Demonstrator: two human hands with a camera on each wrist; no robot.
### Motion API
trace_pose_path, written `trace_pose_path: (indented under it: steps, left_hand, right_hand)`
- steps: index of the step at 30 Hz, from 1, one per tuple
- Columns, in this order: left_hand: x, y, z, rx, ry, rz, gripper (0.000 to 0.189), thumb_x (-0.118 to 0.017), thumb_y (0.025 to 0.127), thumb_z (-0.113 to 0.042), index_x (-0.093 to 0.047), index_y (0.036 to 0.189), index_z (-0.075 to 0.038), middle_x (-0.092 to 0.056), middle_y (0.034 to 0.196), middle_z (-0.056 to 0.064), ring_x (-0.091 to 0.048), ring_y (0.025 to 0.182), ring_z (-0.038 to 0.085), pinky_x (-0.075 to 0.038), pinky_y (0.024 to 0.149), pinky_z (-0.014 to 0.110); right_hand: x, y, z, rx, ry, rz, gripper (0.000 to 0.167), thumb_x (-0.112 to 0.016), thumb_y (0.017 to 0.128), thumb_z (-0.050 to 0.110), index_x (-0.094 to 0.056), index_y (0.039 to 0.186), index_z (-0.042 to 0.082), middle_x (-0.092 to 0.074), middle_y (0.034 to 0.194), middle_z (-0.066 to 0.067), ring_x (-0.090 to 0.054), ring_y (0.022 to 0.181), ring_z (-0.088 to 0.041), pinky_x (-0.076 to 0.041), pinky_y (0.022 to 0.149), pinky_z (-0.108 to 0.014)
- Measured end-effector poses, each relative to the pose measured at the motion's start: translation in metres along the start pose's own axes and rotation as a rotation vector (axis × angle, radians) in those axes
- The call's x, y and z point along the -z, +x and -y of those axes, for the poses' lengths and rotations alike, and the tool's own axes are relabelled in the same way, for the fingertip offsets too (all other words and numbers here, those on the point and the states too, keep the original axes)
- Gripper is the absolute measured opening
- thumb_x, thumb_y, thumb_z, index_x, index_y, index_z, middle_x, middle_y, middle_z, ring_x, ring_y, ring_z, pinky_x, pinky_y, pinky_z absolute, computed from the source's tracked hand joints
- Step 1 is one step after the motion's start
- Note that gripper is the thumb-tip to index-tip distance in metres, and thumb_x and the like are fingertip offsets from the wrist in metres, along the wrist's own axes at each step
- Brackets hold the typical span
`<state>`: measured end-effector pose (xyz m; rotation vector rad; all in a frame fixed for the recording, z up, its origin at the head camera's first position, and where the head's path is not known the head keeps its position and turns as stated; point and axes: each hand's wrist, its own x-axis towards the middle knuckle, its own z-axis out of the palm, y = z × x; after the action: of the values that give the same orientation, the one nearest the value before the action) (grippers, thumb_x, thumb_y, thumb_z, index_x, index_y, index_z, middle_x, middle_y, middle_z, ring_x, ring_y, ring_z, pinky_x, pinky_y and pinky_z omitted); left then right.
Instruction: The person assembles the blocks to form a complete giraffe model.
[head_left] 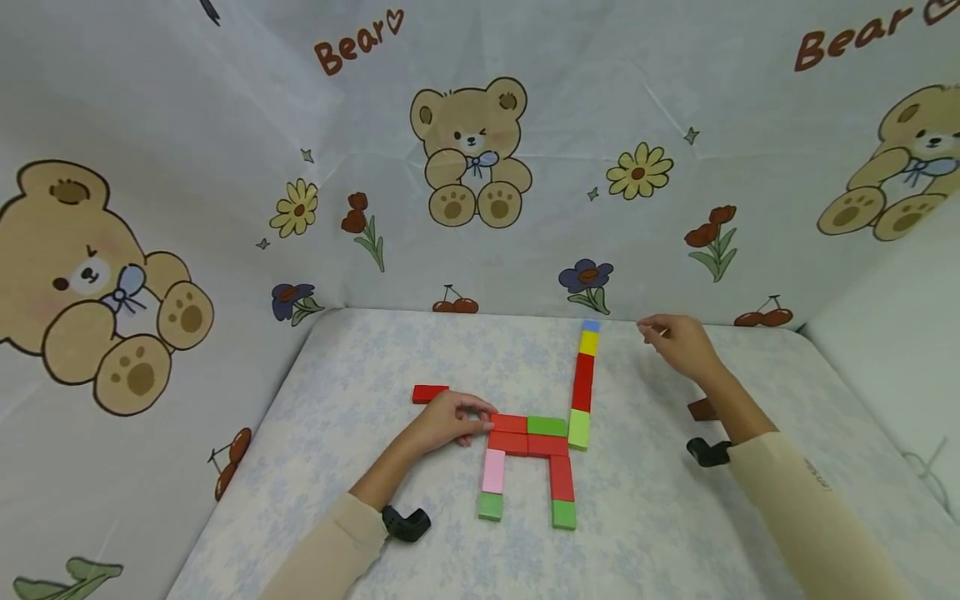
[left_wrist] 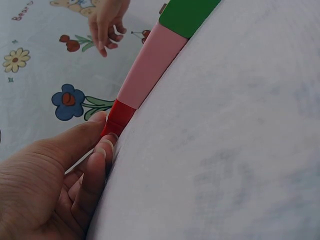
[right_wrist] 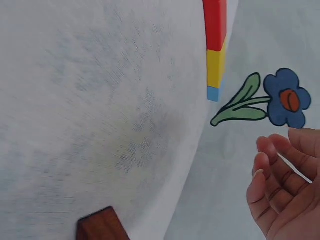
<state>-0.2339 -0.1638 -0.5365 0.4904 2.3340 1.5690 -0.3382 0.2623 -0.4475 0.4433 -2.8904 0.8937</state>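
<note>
Flat on the table, colored blocks form a two-legged figure with a tall column at its right. At the figure's upper left corner, my left hand [head_left: 450,421] pinches the end of a red block [head_left: 508,423] between thumb and fingers; in the left wrist view the red block [left_wrist: 118,118] shows at the fingertips. Beside it lies a green block [head_left: 547,426], above two more red blocks. The left leg has a pink block [head_left: 493,471]; the right one, a red block [head_left: 561,477]. My right hand [head_left: 678,342] hovers right of the column's top, fingers loosely curled, holding nothing.
The column runs from a light green block [head_left: 578,429] through red and yellow [head_left: 589,342] to a small blue block [head_left: 591,326]. A loose red block [head_left: 429,393] lies behind my left hand. By my right forearm sits a brown block [head_left: 703,409]. A bear-print cloth hangs behind.
</note>
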Motion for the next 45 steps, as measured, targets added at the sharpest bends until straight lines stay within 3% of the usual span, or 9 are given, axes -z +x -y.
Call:
trace_pose_path:
  steps: [4,8,14,20,27,34,40,45]
  left_hand:
    - [0.001,-0.002,0.001,0.000,-0.012,-0.005,0.023,-0.082,0.088,-0.027,-0.078,0.111,-0.023,-0.070,0.092,0.000,-0.059,0.052,0.014,-0.056,0.056,0.029]
    - [0.000,-0.001,0.001,-0.001,-0.003,-0.003,0.024,-0.082,0.088,-0.027,-0.078,0.112,-0.022,-0.070,0.092,0.000,-0.059,0.052,0.015,-0.056,0.056,0.030]
    - [0.000,0.000,0.002,0.004,0.021,-0.007,0.023,-0.082,0.088,-0.029,-0.078,0.111,-0.025,-0.070,0.091,-0.001,-0.059,0.052,0.015,-0.056,0.057,0.031]
    - [0.000,0.000,0.001,0.001,0.010,-0.008,0.023,-0.082,0.089,-0.026,-0.078,0.111,-0.024,-0.070,0.092,0.000,-0.060,0.053,0.015,-0.057,0.057,0.031]
    - [0.000,0.000,0.000,-0.003,-0.016,0.008,0.024,-0.081,0.089,-0.025,-0.078,0.112,-0.021,-0.070,0.093,0.001,-0.060,0.053,0.014,-0.057,0.057,0.031]
    - [0.002,0.000,-0.001,-0.005,-0.009,-0.005,0.023,-0.082,0.089,-0.026,-0.078,0.111,-0.021,-0.071,0.092,0.000,-0.059,0.053,0.014,-0.056,0.055,0.029]
    - [0.000,0.000,0.001,-0.003,-0.012,0.007,0.026,-0.082,0.088,-0.027,-0.078,0.113,-0.020,-0.070,0.093,0.001,-0.060,0.053,0.014,-0.057,0.057,0.029]
    - [0.000,-0.001,0.000,-0.008,0.008,-0.002,0.025,-0.082,0.088,-0.029,-0.078,0.112,-0.022,-0.070,0.093,0.000,-0.060,0.052,0.014,-0.057,0.057,0.030]
  right_hand:
    - [0.003,-0.022,0.001,0.020,-0.010,0.014,0.033,-0.055,0.106,0.022,-0.069,0.123,-0.003,-0.073,0.096,-0.021,-0.066,0.077,-0.026,-0.051,0.060,-0.034]
    - [0.006,-0.044,0.005,-0.014,-0.064,0.015,0.035,-0.057,0.105,0.025,-0.069,0.124,-0.002,-0.073,0.097,-0.018,-0.066,0.081,-0.027,-0.050,0.062,-0.034]
    - [0.018,-0.068,-0.002,-0.041,-0.109,-0.008,0.043,-0.059,0.104,0.033,-0.066,0.127,-0.003,-0.071,0.107,-0.021,-0.067,0.090,-0.034,-0.052,0.065,-0.038]
    - [0.029,-0.079,-0.019,-0.082,-0.084,0.026,0.055,-0.060,0.103,0.041,-0.060,0.134,-0.004,-0.067,0.115,-0.023,-0.065,0.098,-0.038,-0.051,0.061,-0.034]
    - [0.033,-0.087,-0.034,-0.145,-0.071,0.067,0.058,-0.060,0.102,0.043,-0.061,0.131,-0.007,-0.065,0.118,-0.030,-0.064,0.099,-0.044,-0.054,0.063,-0.038]
    - [0.033,-0.089,-0.051,-0.191,-0.058,0.222,0.072,-0.072,0.093,0.049,-0.056,0.137,-0.006,-0.063,0.123,-0.027,-0.063,0.099,-0.038,-0.051,0.068,-0.037]
    - [0.034,-0.093,-0.060,-0.171,-0.059,0.302,0.057,-0.084,0.085,0.029,-0.064,0.126,-0.006,-0.066,0.114,-0.023,-0.061,0.090,-0.029,-0.051,0.066,-0.036]
    - [0.037,-0.094,-0.060,-0.177,-0.019,0.314,0.040,-0.081,0.085,0.009,-0.066,0.119,-0.007,-0.065,0.112,-0.025,-0.061,0.085,-0.026,-0.053,0.064,-0.035]
